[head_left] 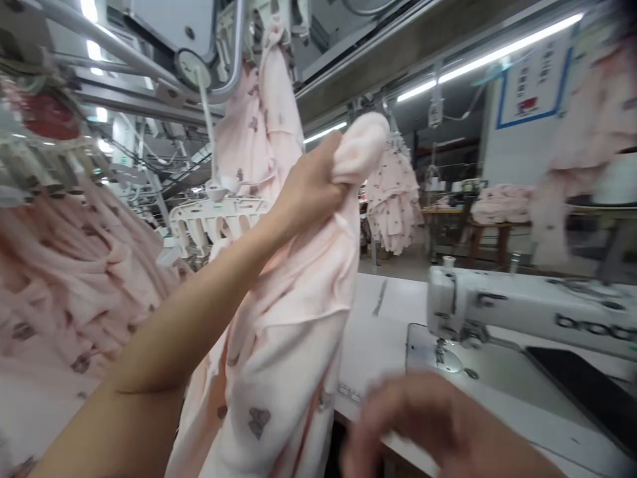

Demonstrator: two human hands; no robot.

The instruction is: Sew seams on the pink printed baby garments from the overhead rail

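Observation:
My left hand (313,179) is raised in the middle of the view, its fingers closed round the bunched end of a pale pink fleece garment (293,372). The cloth hangs down from the fist in long folds, with small grey-brown printed motifs on it. Low on the right, my right hand (423,411) is blurred by motion, its fingers loosely curved and apart with no object visible in them. It is apart from the garment, in front of the sewing machine table (373,332).
A white sewing machine (527,305) stands on the right, a dark phone-like slab (582,385) beside it. A white clip hanger (219,219) hangs behind my left arm. Pink garments (74,279) hang at left. Overhead are metal rails and a hanging mechanism (194,66).

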